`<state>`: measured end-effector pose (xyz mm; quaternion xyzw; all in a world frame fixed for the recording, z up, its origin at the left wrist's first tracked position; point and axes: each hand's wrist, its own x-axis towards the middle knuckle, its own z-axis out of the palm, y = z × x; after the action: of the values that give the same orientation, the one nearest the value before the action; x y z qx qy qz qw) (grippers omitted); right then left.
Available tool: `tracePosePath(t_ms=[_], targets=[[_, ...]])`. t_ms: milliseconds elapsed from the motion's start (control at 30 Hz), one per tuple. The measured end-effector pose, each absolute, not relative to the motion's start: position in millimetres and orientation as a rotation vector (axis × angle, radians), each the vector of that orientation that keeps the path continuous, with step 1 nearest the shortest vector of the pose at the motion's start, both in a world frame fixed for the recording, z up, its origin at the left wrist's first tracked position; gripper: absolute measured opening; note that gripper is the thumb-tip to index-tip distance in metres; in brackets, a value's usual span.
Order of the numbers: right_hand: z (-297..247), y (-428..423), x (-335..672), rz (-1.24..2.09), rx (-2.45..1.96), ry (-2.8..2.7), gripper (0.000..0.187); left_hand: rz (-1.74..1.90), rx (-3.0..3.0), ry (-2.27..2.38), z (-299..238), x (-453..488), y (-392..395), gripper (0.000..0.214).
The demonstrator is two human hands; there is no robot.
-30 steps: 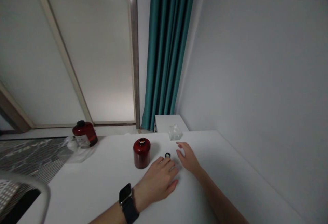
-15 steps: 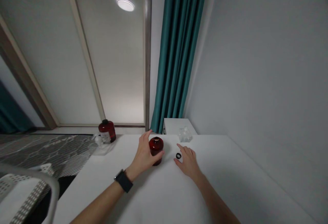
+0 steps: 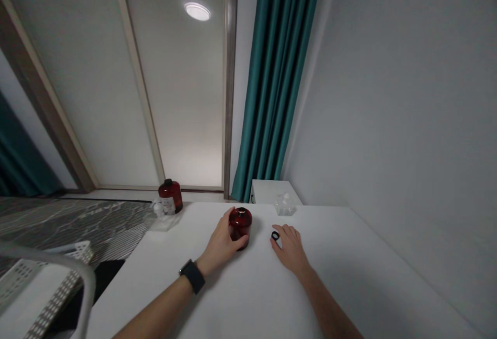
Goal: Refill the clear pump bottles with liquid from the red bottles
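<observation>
An uncapped dark red bottle (image 3: 241, 221) stands upright on the white table (image 3: 240, 292). My left hand (image 3: 222, 241), with a dark watch on its wrist, curves round the bottle's left side, thumb across the front and fingers behind. To the right, my right hand (image 3: 289, 247) has its thumb and index finger on the small round black cap (image 3: 275, 235), whose pale inside faces up. Its other fingers lie curled beside them. Behind this hand sits a crumpled clear plastic bag (image 3: 284, 204).
Another red bottle (image 3: 171, 196), with a black cap and a label, stands at the far left corner beside clear plastic wrapping (image 3: 163, 221). A white perforated basket (image 3: 50, 287) and a grey curved tube (image 3: 88, 287) are at left. A wall (image 3: 407, 147) borders the right side.
My left hand has closed in on the bottle. My right thumb and index finger have come together on the black cap. The view has shifted slightly left.
</observation>
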<state>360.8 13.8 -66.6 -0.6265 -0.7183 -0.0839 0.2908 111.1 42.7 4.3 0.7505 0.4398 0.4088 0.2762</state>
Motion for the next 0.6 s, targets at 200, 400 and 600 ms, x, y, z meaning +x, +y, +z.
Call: tracePosePath(t_ms=[200, 400, 600], targets=[[-65.9, 13.2, 361.5, -0.182, -1.619, -1.923, 0.022, 1.060, 1.989, 1.103, 10.4, 92.4, 21.5, 0.082], [-57.4, 14.3, 359.1, -0.097, -1.543, -1.847, 0.025, 1.035, 1.997, 1.061, 11.9, 74.5, 2.6, 0.083], [-33.7, 17.8, 323.6, 0.035, -1.397, -1.755, 0.021, 1.096, 2.057, 1.001, -2.4, 70.0, -2.8, 0.085]])
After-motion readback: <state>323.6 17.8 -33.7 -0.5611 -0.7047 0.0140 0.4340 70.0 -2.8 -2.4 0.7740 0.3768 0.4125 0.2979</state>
